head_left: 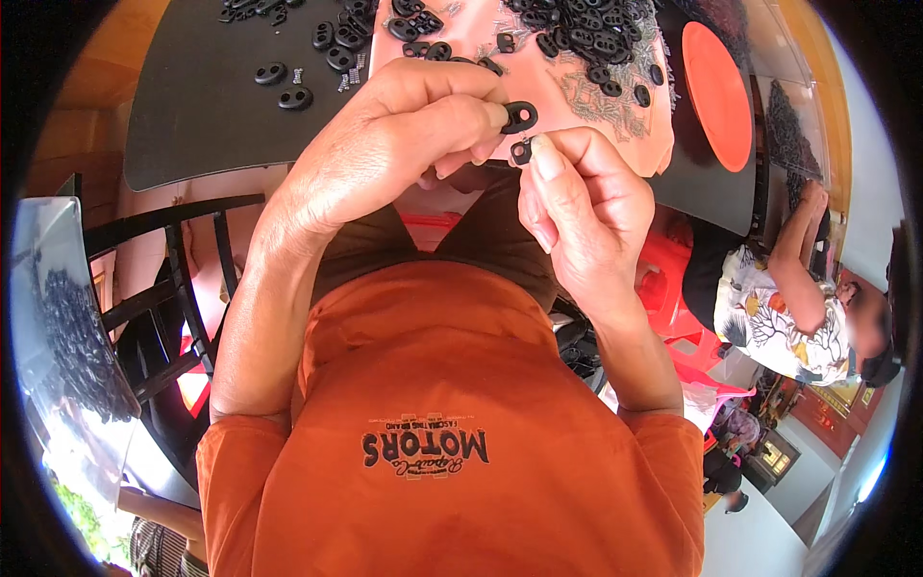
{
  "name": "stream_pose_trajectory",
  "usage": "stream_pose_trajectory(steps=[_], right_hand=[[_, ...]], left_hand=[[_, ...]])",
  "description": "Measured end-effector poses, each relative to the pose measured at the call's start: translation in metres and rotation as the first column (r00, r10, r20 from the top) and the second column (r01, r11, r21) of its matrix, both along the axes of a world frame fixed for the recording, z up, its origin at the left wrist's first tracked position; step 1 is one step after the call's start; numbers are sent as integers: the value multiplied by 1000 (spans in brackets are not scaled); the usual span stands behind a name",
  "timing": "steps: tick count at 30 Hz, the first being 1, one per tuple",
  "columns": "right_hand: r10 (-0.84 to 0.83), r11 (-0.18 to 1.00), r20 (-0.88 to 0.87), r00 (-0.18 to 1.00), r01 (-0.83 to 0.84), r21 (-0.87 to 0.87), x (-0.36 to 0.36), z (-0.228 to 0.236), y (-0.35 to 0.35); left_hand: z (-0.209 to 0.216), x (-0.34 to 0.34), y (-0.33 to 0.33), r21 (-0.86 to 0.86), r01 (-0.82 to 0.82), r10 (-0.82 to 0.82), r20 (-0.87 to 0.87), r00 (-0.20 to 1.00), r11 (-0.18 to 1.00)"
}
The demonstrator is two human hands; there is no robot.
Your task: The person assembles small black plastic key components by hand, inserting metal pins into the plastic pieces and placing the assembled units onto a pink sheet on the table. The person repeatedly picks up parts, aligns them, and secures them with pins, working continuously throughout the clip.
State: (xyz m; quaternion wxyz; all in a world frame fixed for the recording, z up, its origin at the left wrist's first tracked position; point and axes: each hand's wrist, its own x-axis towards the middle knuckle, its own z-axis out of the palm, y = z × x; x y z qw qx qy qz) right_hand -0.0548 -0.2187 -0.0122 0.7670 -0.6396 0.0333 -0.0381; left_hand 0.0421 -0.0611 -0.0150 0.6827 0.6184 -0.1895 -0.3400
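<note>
Over the near edge of the table, my left hand (pixel 385 144) pinches a black two-holed cord lock body (pixel 520 117) between thumb and fingertips. Just below and to its right, my right hand (pixel 588 197) grips a smaller black cord lock plunger (pixel 521 151) with thumb and forefinger. A small metal spring (pixel 526 136) seems to stand between the two parts, which are close together. Behind my hands lies a pink sheet (pixel 461 72) bearing many loose springs (pixel 606 101) and a heap of black cord lock parts (pixel 586 34).
More cord lock bodies (pixel 296 97) lie on the dark tabletop (pixel 202 125) to the left. An orange-red round lid or plate (pixel 717 96) is at the right. A clear bag of black parts (pixel 77 317) stands at far left, by a black chair (pixel 173 288). Another person (pixel 788 308) sits at right.
</note>
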Motion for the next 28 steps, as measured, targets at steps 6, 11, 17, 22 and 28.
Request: stream_pose_trajectory(steps=[6, 11, 17, 22, 28], right_hand=[[-10, 1000, 41, 999, 11, -18, 8, -3, -2], [-15, 1000, 36, 999, 14, 28, 13, -4, -4], [30, 969, 72, 997, -11, -247, 16, 2, -10], [109, 946, 38, 993, -91, -312, 19, 8, -18], [264, 634, 266, 927, 41, -772, 24, 2, -43]], left_hand=[[2, 8, 0, 24, 55, -54, -46, 997, 998], [5, 10, -6, 21, 75, -75, -16, 997, 997], [8, 13, -5, 39, 78, -75, -61, 995, 996], [7, 14, -7, 26, 57, -53, -111, 992, 998], [15, 19, -4, 88, 159, -155, -58, 986, 983]])
